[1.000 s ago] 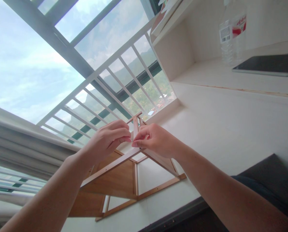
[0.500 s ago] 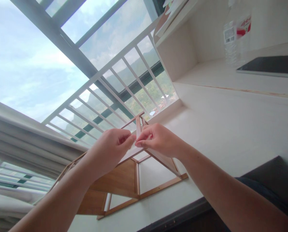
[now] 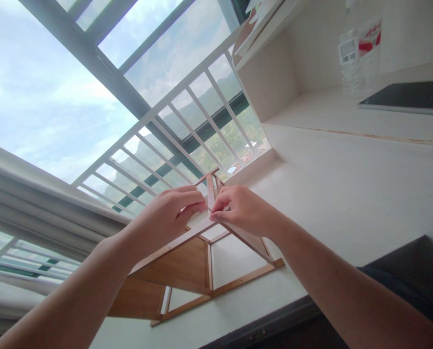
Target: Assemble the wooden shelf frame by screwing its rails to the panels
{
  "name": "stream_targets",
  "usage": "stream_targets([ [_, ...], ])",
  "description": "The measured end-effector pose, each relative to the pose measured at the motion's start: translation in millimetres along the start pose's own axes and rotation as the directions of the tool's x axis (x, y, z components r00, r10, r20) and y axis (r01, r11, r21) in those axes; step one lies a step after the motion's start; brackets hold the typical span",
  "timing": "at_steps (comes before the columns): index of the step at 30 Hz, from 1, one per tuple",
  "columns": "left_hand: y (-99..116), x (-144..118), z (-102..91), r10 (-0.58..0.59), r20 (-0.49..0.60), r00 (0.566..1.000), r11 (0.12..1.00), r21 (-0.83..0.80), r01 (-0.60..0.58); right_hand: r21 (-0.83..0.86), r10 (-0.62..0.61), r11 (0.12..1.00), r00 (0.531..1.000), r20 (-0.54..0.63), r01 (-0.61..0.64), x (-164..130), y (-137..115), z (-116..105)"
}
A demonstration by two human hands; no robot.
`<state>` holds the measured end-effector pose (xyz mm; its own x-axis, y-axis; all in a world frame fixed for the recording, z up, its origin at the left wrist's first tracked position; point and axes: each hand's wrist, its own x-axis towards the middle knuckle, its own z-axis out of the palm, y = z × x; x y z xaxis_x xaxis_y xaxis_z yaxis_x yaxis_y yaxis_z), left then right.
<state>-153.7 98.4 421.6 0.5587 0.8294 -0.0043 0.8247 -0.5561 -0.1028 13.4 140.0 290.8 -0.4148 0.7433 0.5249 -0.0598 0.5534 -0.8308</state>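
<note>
A brown wooden frame with panels (image 3: 176, 271), perhaps a small rack, stands in front of me. Just above its near rail, my right hand (image 3: 240, 208) is closed in a pinch. A thin, pin-like piece (image 3: 209, 210) shows between its fingertips and those of my left hand; its kind is too small to make out. My left hand (image 3: 173, 211) is bent over the rail from the left, thumb and fingers brought together at the tips near that piece. An upright wooden post (image 3: 210, 190) rises right behind the fingertips.
On the shelf (image 3: 303, 109) at the right stand clear plastic bottles (image 3: 350, 63) beside a dark tablet (image 3: 409, 97). White railing (image 3: 187, 116) and a window lie behind the frame. A grey curtain (image 3: 49, 208) hangs on the left.
My left hand's fingers have straightened a little and its wrist sits higher, baring more of the near rail. The right hand keeps its pinch. The view has shifted slightly.
</note>
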Motion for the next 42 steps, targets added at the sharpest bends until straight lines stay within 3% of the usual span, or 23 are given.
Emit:
stream_targets([
  [3,-14.3,2.8,-8.9,0.241,0.041,0.970,0.960,0.134,-0.244,0.031,0.040,0.999,0.999,0.021,-0.040,0.1,-1.6,0.1],
  [6,-24.3,7.7,-13.6,0.428,0.087,0.900,0.864,0.255,-0.435,0.043,0.054,0.998,0.998,0.037,-0.056,-0.1,-2.8,0.3],
  [11,-33.4,10.6,-15.4,0.644,0.051,0.763,0.679,0.423,-0.600,0.033,0.048,0.998,0.998,0.039,-0.049,-1.6,-2.2,0.5],
  [13,-33.7,10.7,-17.6,0.654,0.044,0.755,0.656,0.466,-0.594,0.038,0.062,0.997,0.997,0.043,-0.063,-2.6,-1.8,1.3],
  [18,-28.7,19.0,-22.9,0.548,0.166,0.820,0.681,0.481,-0.552,0.019,0.107,0.994,0.994,0.020,-0.108,-4.2,-0.5,3.9],
  [22,-21.5,28.7,-27.1,0.527,0.267,0.807,0.712,0.379,-0.591,-0.015,0.095,0.995,0.995,-0.012,-0.095,-4.6,-0.8,3.5],
  [24,-20.0,32.2,-35.7,0.494,0.226,0.840,0.770,0.334,-0.543,-0.027,0.081,0.996,0.997,-0.018,-0.082,-5.4,-1.4,2.7],
  [28,-30.7,33.2,-66.9,0.283,0.002,0.959,0.930,0.242,-0.275,-0.028,0.079,0.996,0.997,-0.017,-0.080,-7.1,-0.1,1.9],
  [31,-42.6,17.3,-82.8,0.148,0.030,0.989,0.961,0.230,-0.151,0.007,0.082,0.997,0.996,0.024,-0.082,-6.8,3.7,2.4],
  [33,-43.0,-6.3,-82.4,0.071,0.022,0.997,0.956,0.285,-0.075,0.039,0.076,0.996,0.996,0.054,-0.078,-6.0,6.1,2.5],
  [38,-9.0,-98.9,-49.4,-0.128,0.010,0.992,0.926,0.360,0.116,0.134,0.065,0.987,0.986,0.154,-0.086,-5.4,14.3,-4.0],
  [42,22.5,-186.4,11.2,-0.299,-0.131,0.945,0.940,0.132,0.316,0.271,0.030,0.959,0.979,0.202,-0.085,-8.7,42.1,-9.0],
])
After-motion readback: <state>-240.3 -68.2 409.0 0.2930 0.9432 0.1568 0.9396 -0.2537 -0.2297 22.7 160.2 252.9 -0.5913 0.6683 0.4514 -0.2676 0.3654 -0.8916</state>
